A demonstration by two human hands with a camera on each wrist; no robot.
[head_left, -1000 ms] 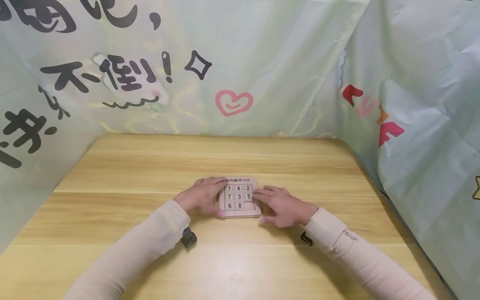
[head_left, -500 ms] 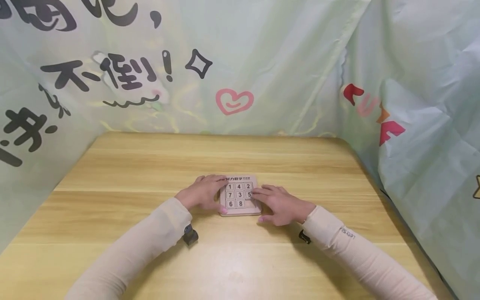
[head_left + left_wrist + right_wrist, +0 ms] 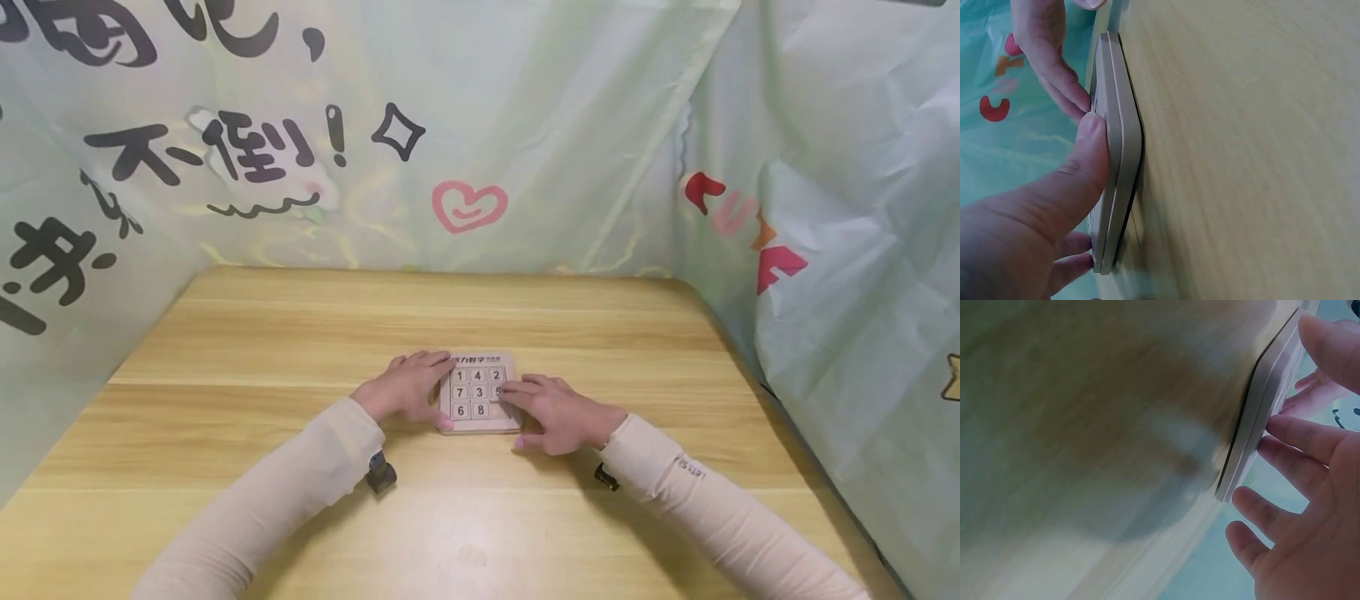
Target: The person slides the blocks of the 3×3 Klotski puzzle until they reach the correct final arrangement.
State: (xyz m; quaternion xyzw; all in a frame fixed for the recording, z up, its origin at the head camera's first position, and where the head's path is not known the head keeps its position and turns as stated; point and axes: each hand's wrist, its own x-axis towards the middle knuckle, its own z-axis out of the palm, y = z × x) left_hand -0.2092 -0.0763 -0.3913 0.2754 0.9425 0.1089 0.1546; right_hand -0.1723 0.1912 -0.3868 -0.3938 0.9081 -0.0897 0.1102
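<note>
A pale sliding number puzzle lies flat near the middle of the table, its tiles numbered 1 to 8, with a vacant slot at the lower right. My left hand holds its left side, thumb at the lower corner and fingers by the upper corner. In the left wrist view, the thumb presses over the board's near edge. From the right, my right hand reaches over the board with extended fingers; a fingertip touches the 5 tile and partly covers it. The right thumb stays off the board, near its lower right corner.
The wooden table surrounds the puzzle. Printed pale green cloth hangs behind the table and along both sides. Dark wrist-camera mounts sit under the sleeve cuffs.
My right hand has shifted slightly left, its fingertip moving from beside the 5 tile to partly over it. My left hand stays at the board's left side. The tile layout looks the same.
</note>
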